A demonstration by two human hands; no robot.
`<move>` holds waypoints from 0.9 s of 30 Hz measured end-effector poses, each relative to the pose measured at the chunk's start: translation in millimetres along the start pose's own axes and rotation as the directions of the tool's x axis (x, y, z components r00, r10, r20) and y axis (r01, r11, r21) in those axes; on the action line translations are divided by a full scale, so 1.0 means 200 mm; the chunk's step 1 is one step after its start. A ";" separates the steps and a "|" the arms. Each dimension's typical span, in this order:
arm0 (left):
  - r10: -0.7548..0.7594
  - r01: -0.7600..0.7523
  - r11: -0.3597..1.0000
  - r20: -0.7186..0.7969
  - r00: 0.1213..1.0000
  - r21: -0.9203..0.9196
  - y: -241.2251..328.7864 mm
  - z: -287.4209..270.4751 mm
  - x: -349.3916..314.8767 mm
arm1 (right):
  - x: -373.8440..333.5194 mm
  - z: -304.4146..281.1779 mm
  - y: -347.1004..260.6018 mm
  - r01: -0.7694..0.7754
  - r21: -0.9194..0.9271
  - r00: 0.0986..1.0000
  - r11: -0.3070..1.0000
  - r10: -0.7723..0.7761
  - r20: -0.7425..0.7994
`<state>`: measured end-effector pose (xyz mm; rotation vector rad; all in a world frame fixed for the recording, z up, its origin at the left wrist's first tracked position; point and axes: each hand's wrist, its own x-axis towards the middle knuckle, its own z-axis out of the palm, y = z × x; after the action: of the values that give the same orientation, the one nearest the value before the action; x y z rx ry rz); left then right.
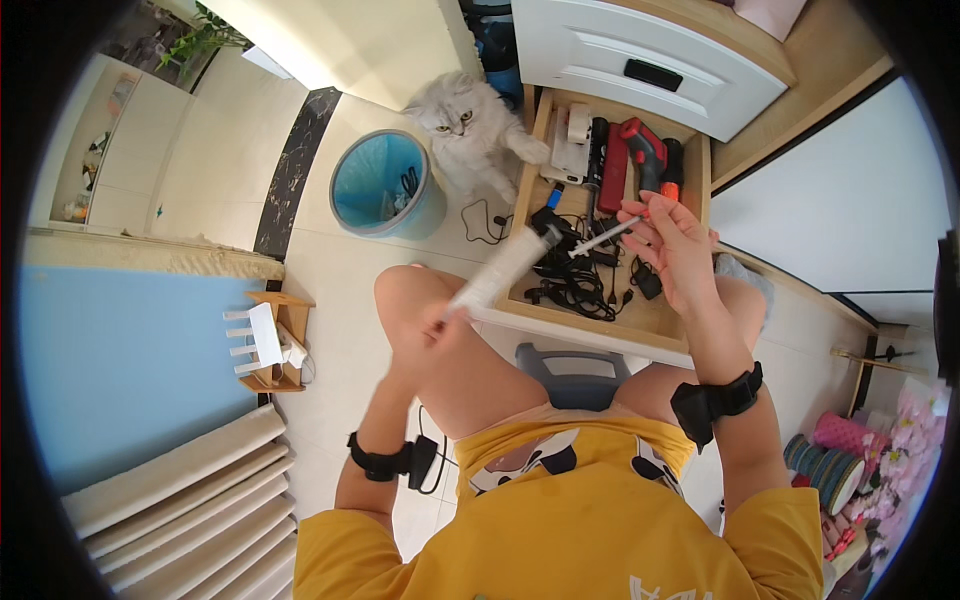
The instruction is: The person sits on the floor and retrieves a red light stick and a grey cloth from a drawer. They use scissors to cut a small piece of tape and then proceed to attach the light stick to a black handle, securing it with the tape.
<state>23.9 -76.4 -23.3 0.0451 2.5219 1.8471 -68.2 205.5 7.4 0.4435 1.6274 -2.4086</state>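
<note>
My left hand (435, 335), smeared by motion, grips one end of a long, whitish, see-through tube-like thing (495, 272). The tube slants up toward the drawer, and its exact kind is too blurred to tell. Over the right part of the open drawer (655, 335), my right hand (672, 245) pinches a thin white stick with a flat end, like a small syringe (605, 238). Below both hands, the drawer holds tangled black cables (580, 292), a black charger (646, 278), a red box (613, 168), a red-and-black gun-shaped device (645, 150) and white boxes (570, 150).
A fluffy grey cat (470, 135) rests a paw at the drawer's left edge. Beside it stands a blue waste bin (385, 185). A closed white drawer front (650, 70) sits behind. A white router (262, 335) is at left, ribbon spools (825, 470) at right.
</note>
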 end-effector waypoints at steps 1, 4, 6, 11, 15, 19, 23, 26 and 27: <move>-0.113 0.114 0.994 -0.055 0.992 0.006 -0.04 -0.06 0.03 | 0.01 -0.02 0.00 0.006 -0.016 1.000 1.000 -0.007 -0.025; -0.192 0.228 0.965 -0.248 0.950 0.126 -0.18 -0.29 0.18 | 0.03 -0.02 0.01 0.009 -0.034 1.000 0.999 -0.009 -0.010; -0.168 0.241 0.949 -0.324 0.931 0.201 -0.32 -0.44 0.31 | 0.04 0.00 0.02 -0.014 -0.041 1.000 0.999 0.013 -0.027; -0.279 0.391 0.909 -0.484 0.829 0.146 -0.60 -0.64 0.64 | 0.06 0.05 0.07 -0.066 -0.080 0.998 0.995 0.065 -0.011; -0.287 0.421 0.888 -0.493 0.821 0.184 -0.64 -0.61 0.75 | 0.06 0.10 0.08 -0.087 -0.057 0.996 0.995 0.089 0.028; -0.194 0.192 0.979 -0.023 0.981 -0.076 -0.30 -0.35 0.66 | 0.07 0.14 0.09 -0.100 -0.113 0.994 0.989 0.105 0.042; -0.274 0.365 0.917 0.414 0.868 -0.159 0.03 -0.02 0.47 | 0.10 0.15 0.15 -0.078 -0.127 0.994 0.989 0.087 0.061; -0.210 0.362 0.906 0.510 0.834 -0.218 0.10 0.14 0.39 | 0.11 0.19 0.17 -0.059 -0.147 0.996 0.987 0.069 0.063; -0.168 0.338 0.909 0.529 0.832 -0.244 0.10 0.18 0.39 | 0.11 0.20 0.16 -0.058 -0.153 0.996 0.987 0.068 0.061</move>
<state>-52.0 -34.4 -14.0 0.1483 1.7613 1.8243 -83.8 157.1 -14.9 0.3797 1.7247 -2.2110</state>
